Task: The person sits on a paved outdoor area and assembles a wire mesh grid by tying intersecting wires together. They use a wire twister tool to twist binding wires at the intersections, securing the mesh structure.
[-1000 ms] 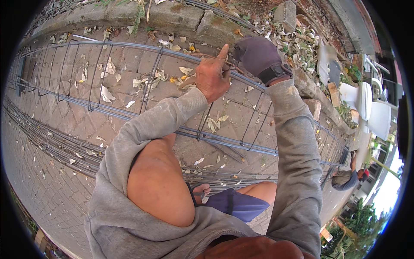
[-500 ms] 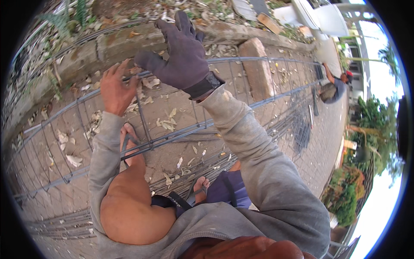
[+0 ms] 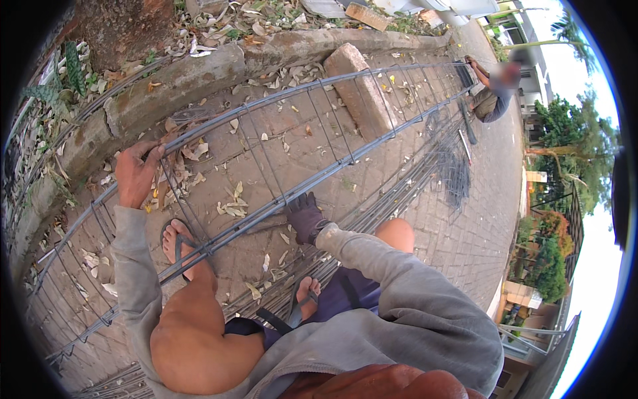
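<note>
A long cage of steel reinforcing bars (image 3: 319, 174), tied with thin crosswise stirrups (image 3: 256, 151), stretches from the lower left to the upper right in front of me. My bare left hand (image 3: 137, 174) is closed on the far long bars, thumb and fingers curled about them beside a stirrup. My right hand (image 3: 307, 219), in a dark glove, is at the near long bars. Its fingers are stretched out and slightly apart, with the tips by the lower edge of the bars. Nothing shows in the glove.
A co-worker (image 3: 495, 96) crouches at the cage's far end. Beneath the cage lies a concrete block (image 3: 362, 93). Loose bars (image 3: 399, 189) and a pile of bent stirrups (image 3: 455, 176) lie on the paving. A concrete curb (image 3: 179, 83) runs behind; my sandalled foot (image 3: 179, 243) is close to the cage.
My gloved right hand has come down from the far bars to the near ones. My left hand stays at the far bars. The view has shifted.
</note>
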`<state>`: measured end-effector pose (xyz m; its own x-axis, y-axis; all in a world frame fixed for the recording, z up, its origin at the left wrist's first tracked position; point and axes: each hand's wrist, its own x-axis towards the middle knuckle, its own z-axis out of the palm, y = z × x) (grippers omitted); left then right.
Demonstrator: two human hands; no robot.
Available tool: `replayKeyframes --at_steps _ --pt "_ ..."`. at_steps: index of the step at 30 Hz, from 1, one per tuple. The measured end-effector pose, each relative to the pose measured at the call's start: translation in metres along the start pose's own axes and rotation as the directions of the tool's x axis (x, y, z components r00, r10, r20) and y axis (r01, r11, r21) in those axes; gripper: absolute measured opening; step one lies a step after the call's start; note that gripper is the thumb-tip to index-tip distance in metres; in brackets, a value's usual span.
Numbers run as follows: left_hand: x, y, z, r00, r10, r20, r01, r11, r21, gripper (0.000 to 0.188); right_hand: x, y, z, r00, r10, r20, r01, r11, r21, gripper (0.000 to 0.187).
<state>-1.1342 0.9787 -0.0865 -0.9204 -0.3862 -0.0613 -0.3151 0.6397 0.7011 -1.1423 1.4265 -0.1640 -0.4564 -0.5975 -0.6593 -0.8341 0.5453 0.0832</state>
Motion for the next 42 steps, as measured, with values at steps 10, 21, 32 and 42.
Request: replayKeyframes --at_steps 10,21,32,42 --pt "0.028 -0.001 -0.021 0.889 0.059 0.455 0.077 0.959 -0.274 0.045 0.035 0.020 0.048 0.974 -0.196 -0.111 0.208 0.972 0.106 0.041" --pt "0.026 0.009 -0.015 0.900 -0.037 0.435 0.211 0.909 -0.360 0.038 0.007 0.059 -0.023 0.815 -0.213 0.539 -0.262 0.694 0.671 0.037" --pt "0.021 -0.010 -0.009 0.933 -0.073 0.353 0.143 0.974 -0.177 0.048 -0.093 0.048 -0.183 0.871 -0.342 0.353 -0.017 0.696 0.718 0.055" --pt "0.026 0.003 -0.026 0.848 -0.220 0.482 0.306 0.946 -0.107 0.053 -0.109 0.044 -0.401 0.895 -0.355 0.270 0.140 0.799 0.585 0.062"
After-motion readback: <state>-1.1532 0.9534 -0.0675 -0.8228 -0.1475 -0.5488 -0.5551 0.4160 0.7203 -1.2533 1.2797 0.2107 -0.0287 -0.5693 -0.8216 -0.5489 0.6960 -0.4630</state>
